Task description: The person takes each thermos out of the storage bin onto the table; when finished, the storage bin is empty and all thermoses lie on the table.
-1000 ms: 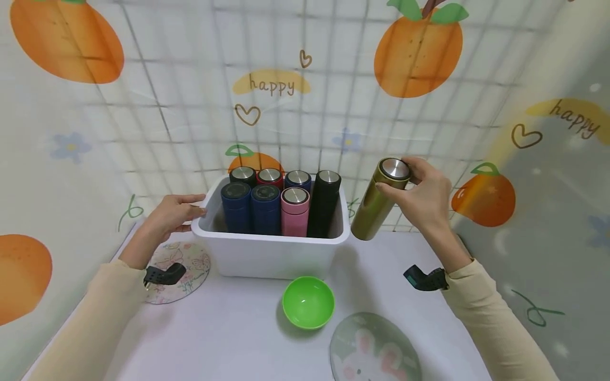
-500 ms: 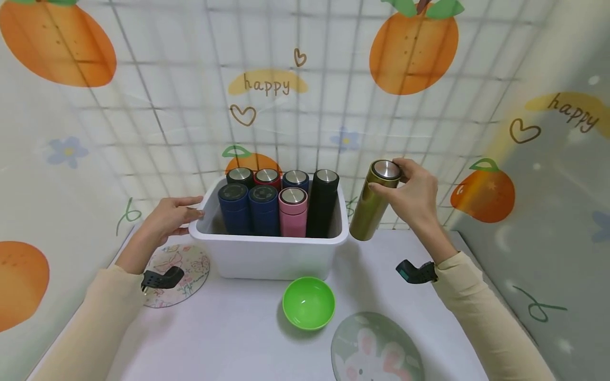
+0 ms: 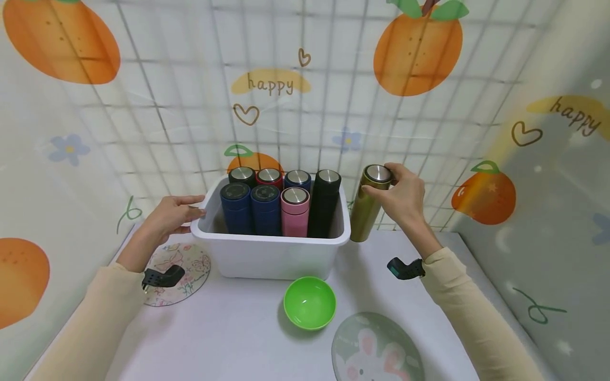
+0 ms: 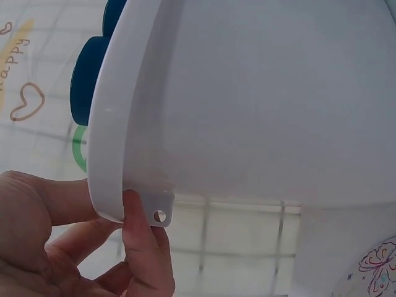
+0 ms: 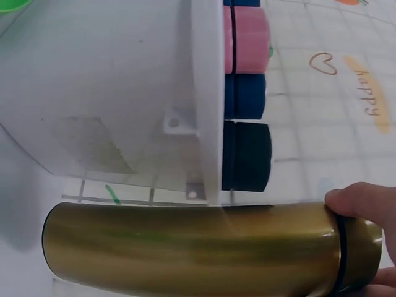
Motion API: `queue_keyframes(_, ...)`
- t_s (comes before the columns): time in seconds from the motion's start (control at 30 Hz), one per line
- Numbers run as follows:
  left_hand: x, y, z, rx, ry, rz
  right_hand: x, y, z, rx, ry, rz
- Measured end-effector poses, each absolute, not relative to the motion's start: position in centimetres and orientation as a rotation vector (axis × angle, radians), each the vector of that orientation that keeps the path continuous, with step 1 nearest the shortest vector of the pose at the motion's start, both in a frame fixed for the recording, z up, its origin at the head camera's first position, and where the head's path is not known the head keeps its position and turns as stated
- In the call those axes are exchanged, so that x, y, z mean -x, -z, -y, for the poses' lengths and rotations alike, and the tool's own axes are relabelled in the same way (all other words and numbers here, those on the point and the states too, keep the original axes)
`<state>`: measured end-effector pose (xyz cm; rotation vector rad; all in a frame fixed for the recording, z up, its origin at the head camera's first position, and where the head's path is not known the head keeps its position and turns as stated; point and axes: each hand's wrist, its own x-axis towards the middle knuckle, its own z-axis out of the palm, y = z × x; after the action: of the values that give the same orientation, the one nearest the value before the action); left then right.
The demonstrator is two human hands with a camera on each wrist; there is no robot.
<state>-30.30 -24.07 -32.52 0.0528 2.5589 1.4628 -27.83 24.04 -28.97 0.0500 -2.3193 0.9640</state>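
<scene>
My right hand point(image 3: 400, 193) holds a gold thermos point(image 3: 367, 211) near its steel-topped lid, thumb on one side and fingers behind. The thermos leans slightly beside the right end of a white plastic bin point(image 3: 267, 256). In the right wrist view its gold body point(image 5: 185, 247) runs alongside the bin wall. At the bin's left end, my left hand point(image 3: 173, 217) grips the rim; the left wrist view shows fingers point(image 4: 145, 253) under the lip by a small holed tab. Inside stand several thermoses, among them a pink one point(image 3: 295, 214), a tall black one point(image 3: 325, 206) and a blue one point(image 3: 236, 209).
In front of the bin sits a green bowl point(image 3: 310, 304). A rabbit-print round mat point(image 3: 348, 338) lies at the front right, a floral mat point(image 3: 190, 264) under the left forearm. Behind the table hangs a printed curtain point(image 3: 190, 106) over a wire grid.
My right hand has brought the gold thermos leftward, closer to the bin's right end, and made it more upright. My left hand stays on the rim.
</scene>
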Motion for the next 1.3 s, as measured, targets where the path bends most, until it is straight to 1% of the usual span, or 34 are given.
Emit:
queue_keyframes(0.43,30.4,32.5,24.2,-0.05,-1.456,-2.559,29.8,30.6,-23.7,-0.011,-0.953,2.365)
queue_keyframes(0.67,30.4,32.4,24.3,-0.048,-1.464,-2.557,30.6,31.5,-23.7,-0.039,-0.942,2.391)
queue_keyframes(1.07,30.1,32.3,24.2,-0.043,-1.48,-2.54,31.4,32.8,-23.6,-0.019,-0.887,2.433)
queue_keyframes(1.3,30.1,32.4,24.2,-0.047,-1.479,-2.544,31.9,34.0,-24.4,-0.026,-0.956,2.425)
